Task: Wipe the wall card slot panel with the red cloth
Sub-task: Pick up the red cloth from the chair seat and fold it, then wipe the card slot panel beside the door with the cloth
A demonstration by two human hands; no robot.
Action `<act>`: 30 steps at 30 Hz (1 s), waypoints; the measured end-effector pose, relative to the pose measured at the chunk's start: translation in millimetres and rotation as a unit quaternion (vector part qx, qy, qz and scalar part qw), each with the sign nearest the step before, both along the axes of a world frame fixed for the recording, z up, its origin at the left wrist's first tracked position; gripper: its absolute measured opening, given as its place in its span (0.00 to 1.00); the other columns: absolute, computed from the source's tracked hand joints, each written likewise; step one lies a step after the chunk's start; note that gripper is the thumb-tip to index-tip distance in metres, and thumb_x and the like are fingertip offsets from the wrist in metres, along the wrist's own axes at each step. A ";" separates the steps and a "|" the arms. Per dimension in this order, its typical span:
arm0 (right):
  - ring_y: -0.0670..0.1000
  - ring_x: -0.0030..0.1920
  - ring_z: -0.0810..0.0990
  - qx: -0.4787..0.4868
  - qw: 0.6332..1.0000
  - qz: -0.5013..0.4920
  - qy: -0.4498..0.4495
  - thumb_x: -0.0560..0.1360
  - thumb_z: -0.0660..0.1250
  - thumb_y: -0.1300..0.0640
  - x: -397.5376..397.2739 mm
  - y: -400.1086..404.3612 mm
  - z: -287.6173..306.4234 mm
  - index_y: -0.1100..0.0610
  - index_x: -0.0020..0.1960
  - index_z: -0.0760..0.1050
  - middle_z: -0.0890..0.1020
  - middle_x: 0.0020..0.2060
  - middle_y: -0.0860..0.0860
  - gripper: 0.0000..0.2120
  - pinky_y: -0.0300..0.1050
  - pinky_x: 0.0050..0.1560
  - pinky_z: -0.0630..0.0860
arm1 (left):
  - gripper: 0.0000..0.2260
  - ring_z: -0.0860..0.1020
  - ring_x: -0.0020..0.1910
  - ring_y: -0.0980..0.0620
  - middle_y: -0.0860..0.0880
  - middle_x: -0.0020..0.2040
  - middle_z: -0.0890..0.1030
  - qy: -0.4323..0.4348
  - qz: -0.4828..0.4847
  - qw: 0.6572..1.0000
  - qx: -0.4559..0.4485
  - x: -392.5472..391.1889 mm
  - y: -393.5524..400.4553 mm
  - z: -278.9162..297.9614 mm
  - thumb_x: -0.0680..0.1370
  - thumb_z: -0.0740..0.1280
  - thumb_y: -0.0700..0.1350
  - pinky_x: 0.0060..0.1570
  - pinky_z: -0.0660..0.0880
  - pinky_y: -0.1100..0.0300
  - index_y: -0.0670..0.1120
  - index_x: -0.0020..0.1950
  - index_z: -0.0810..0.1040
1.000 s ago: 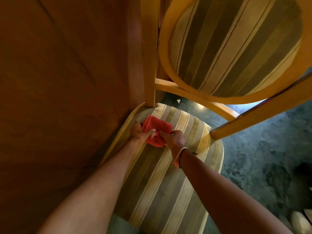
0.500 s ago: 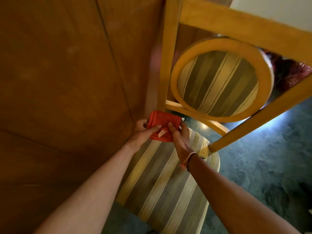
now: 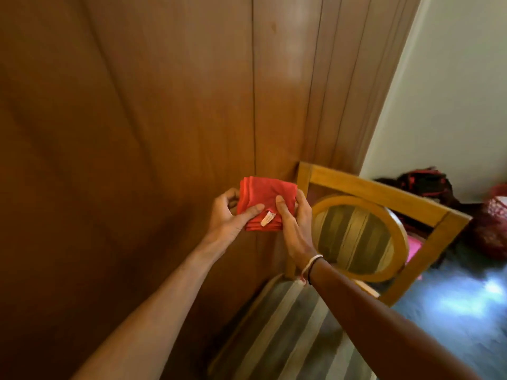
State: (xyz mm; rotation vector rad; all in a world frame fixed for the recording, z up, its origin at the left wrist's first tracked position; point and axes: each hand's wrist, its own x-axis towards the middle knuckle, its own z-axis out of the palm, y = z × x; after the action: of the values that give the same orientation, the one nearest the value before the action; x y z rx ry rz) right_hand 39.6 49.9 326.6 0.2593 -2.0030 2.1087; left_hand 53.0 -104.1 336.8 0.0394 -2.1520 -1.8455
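The red cloth [image 3: 264, 197] is folded into a small square with a pale label at its lower edge. Both hands hold it up in front of the brown wooden panelling. My left hand [image 3: 229, 215] pinches its left side, thumb on the front. My right hand [image 3: 292, 215] grips its right side, thumb across the cloth. A white and dark band sits on my right wrist. No card slot panel shows in this view.
A wooden chair [image 3: 384, 193] with a round striped back pad and striped seat [image 3: 288, 333] stands below and right of my hands, against the brown wooden panelling [image 3: 137, 133]. A white wall [image 3: 452, 91] is at the right. Dark and red bags [image 3: 428, 185] lie on the floor behind the chair.
Both hands have lifted the cloth from the chair seat up to chest height. The view has tilted upward, so more of the wooden panelling and the white wall now shows.
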 end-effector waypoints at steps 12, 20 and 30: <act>0.50 0.56 0.84 -0.048 0.976 0.110 0.180 0.84 0.65 0.61 133.6 -126.6 201.5 0.62 0.63 0.76 0.84 0.55 0.54 0.10 0.53 0.61 0.81 | 0.28 0.85 0.39 0.57 0.50 0.40 0.85 0.218 0.151 0.963 -0.048 186.9 -117.2 210.6 0.65 0.83 0.40 0.40 0.81 0.65 0.47 0.57 0.70; 0.52 0.55 0.85 -0.092 0.934 0.235 0.252 0.83 0.66 0.61 265.1 -238.5 265.0 0.63 0.65 0.77 0.85 0.55 0.56 0.12 0.53 0.59 0.83 | 0.26 0.85 0.39 0.59 0.49 0.43 0.82 0.304 0.299 0.898 -0.110 364.4 -196.5 269.5 0.67 0.82 0.41 0.35 0.77 0.71 0.48 0.54 0.68; 0.43 0.49 0.85 -0.114 0.882 0.362 0.280 0.80 0.72 0.59 416.6 -340.7 292.9 0.59 0.62 0.79 0.84 0.49 0.44 0.12 0.43 0.51 0.83 | 0.18 0.79 0.44 0.56 0.51 0.44 0.76 0.299 0.484 0.795 -0.210 545.4 -260.7 287.6 0.71 0.79 0.42 0.41 0.78 0.64 0.47 0.48 0.70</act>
State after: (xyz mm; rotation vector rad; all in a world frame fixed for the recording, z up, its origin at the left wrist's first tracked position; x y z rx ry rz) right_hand 456.2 -290.8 619.5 1.5725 -1.4007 2.2256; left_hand 598.5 -364.9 624.4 0.3387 -1.5354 -0.6430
